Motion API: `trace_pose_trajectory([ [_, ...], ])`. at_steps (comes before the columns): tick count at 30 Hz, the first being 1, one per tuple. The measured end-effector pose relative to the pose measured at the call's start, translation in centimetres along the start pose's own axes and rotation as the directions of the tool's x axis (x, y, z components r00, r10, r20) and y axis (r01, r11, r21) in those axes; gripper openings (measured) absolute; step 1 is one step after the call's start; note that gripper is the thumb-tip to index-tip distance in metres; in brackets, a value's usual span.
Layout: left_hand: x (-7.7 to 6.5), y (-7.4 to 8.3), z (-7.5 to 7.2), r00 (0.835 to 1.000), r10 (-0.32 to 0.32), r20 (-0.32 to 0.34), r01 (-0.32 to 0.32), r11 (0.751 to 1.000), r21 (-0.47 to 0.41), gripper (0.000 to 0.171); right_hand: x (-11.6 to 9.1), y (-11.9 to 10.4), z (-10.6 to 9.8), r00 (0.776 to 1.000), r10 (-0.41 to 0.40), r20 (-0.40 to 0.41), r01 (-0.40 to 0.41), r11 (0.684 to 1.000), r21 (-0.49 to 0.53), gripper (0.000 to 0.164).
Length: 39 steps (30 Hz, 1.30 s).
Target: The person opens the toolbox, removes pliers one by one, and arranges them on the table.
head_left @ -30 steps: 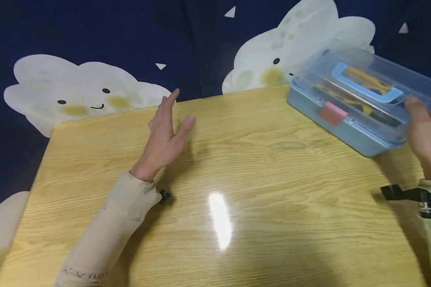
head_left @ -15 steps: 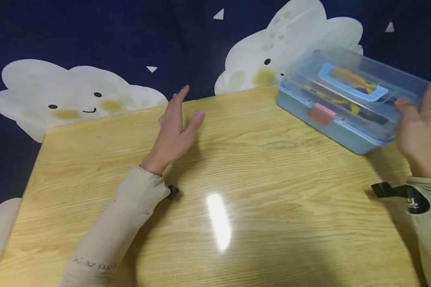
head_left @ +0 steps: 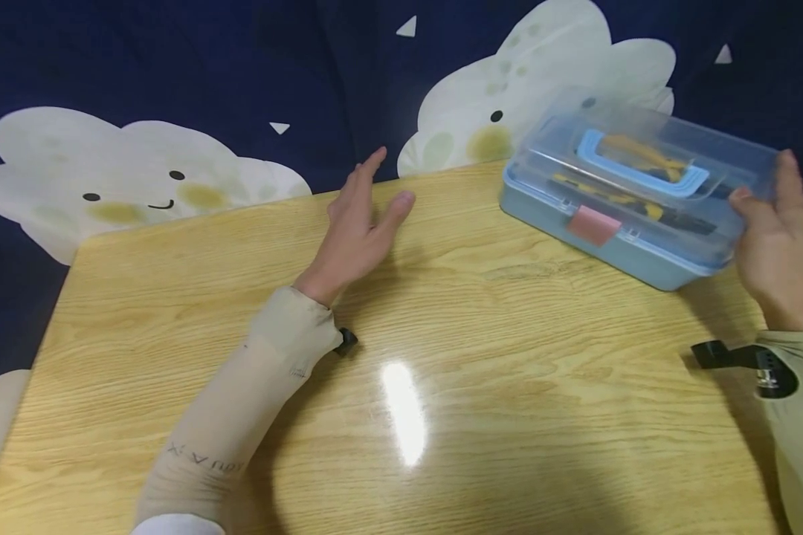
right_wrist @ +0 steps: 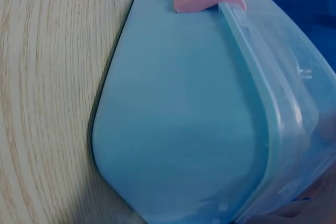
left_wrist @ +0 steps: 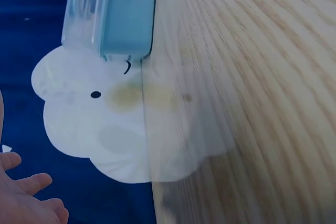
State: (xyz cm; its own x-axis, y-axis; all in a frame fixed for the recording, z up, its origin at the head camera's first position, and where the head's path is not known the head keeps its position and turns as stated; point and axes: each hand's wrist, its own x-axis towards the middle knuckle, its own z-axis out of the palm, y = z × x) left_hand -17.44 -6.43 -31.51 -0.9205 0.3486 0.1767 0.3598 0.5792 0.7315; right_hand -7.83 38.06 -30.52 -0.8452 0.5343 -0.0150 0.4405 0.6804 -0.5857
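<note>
A light-blue plastic toolbox with a clear lid stands at the back right of the table, a pink latch on its front. Its blue carry handle lies folded on the lid. Yellow-orange and black things show through the lid. My right hand grips the toolbox's right end, thumb at the lid. Low in the right wrist view, part of this hand shows dimly beyond the clear lid. Left of the toolbox, my left hand hovers over the table with fingers extended and thumb apart, holding nothing.
The wooden table has its back edge close behind the toolbox. A dark-blue curtain with white clouds hangs beyond it. Black wrist cameras stick out from both sleeves, and a bright light reflection lies on the tabletop.
The toolbox has shifted a little to the left, my right hand staying at its end. My left hand has moved right, closer to the toolbox. The head view has also shifted slightly.
</note>
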Motion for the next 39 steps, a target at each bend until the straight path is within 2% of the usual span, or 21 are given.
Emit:
trace_pose_trajectory([
  [6, 1.1, 0.9, 1.0, 0.999, -0.013, 0.032, 0.014, 1.000, -0.012, 0.076, 0.1, 0.1, 0.0, 0.998, -0.059, -0.001, 0.059, 0.998, 0.034, 0.066],
  [10, 2.0, 1.8, 1.7, 0.999, -0.009, 0.047, 0.009, 1.000, -0.004, 0.075, 0.0, 0.5, 0.2, 0.987, -0.155, -0.037, 0.158, 0.985, 0.072, 0.062],
  [11, 2.2, 2.0, 1.9, 0.999, -0.008, 0.051, 0.008, 1.000, -0.007, 0.076, 0.1, 0.8, 0.5, 0.963, -0.255, -0.085, 0.261, 0.963, 0.063, 0.056],
  [13, 2.5, 2.3, 2.2, 0.998, -0.009, 0.062, 0.010, 1.000, -0.013, 0.076, 0.0, 1.3, 0.9, 0.898, -0.413, -0.151, 0.420, 0.907, 0.017, 0.048],
  [15, 2.8, 2.6, 2.5, 0.997, -0.015, 0.074, 0.017, 1.000, -0.024, 0.075, 0.1, 1.8, 1.3, 0.810, -0.549, -0.205, 0.554, 0.832, -0.037, 0.040],
  [17, 3.1, 2.9, 2.8, 0.996, -0.025, 0.087, 0.027, 0.999, -0.032, 0.075, 0.4, 2.2, 1.8, 0.696, -0.675, -0.245, 0.670, 0.733, -0.119, 0.032],
  [18, 3.2, 3.0, 2.9, 0.995, -0.029, 0.093, 0.032, 0.999, -0.033, 0.075, 0.5, 2.3, 1.8, 0.683, -0.689, -0.242, 0.683, 0.720, -0.122, 0.033],
  [19, 3.3, 3.1, 3.0, 0.995, -0.033, 0.099, 0.036, 0.999, -0.035, 0.075, 0.6, 2.4, 1.9, 0.659, -0.710, -0.248, 0.702, 0.699, -0.136, 0.032],
  [20, 3.5, 3.3, 3.1, 0.994, -0.036, 0.103, 0.040, 0.999, -0.035, 0.075, 0.8, 2.6, 2.0, 0.624, -0.737, -0.260, 0.726, 0.670, -0.155, 0.031],
  [21, 3.6, 3.4, 3.2, 0.994, -0.037, 0.108, 0.041, 0.998, -0.038, 0.075, 0.9, 2.7, 2.0, 0.603, -0.756, -0.256, 0.740, 0.649, -0.175, 0.031],
  [24, 4.1, 3.9, 3.6, 0.991, -0.042, 0.124, 0.047, 0.998, -0.039, 0.075, 1.1, 2.8, 1.9, 0.563, -0.790, -0.244, 0.769, 0.609, -0.197, 0.032],
  [26, 4.4, 4.1, 3.8, 0.990, -0.042, 0.136, 0.046, 0.999, -0.027, 0.075, 1.1, 2.9, 1.9, 0.564, -0.796, -0.222, 0.775, 0.602, -0.192, 0.034],
  [27, 4.6, 4.3, 4.0, 0.989, -0.044, 0.142, 0.047, 0.999, -0.016, 0.075, 1.1, 2.9, 1.9, 0.554, -0.803, -0.219, 0.783, 0.592, -0.191, 0.034],
  [32, 5.2, 4.7, 4.7, 0.984, -0.059, 0.170, 0.055, 0.998, 0.031, 0.075, 1.3, 2.9, 2.5, 0.486, -0.829, -0.276, 0.834, 0.534, -0.135, 0.031],
  [34, 5.4, 4.9, 4.9, 0.981, -0.073, 0.178, 0.067, 0.997, 0.039, 0.076, 1.2, 2.6, 2.6, 0.477, -0.838, -0.265, 0.842, 0.523, -0.136, 0.031],
  [39, 5.7, 5.2, 5.2, 0.974, -0.113, 0.194, 0.103, 0.993, 0.065, 0.080, 1.0, 2.0, 2.9, 0.418, -0.870, -0.263, 0.870, 0.466, -0.159, 0.031],
])
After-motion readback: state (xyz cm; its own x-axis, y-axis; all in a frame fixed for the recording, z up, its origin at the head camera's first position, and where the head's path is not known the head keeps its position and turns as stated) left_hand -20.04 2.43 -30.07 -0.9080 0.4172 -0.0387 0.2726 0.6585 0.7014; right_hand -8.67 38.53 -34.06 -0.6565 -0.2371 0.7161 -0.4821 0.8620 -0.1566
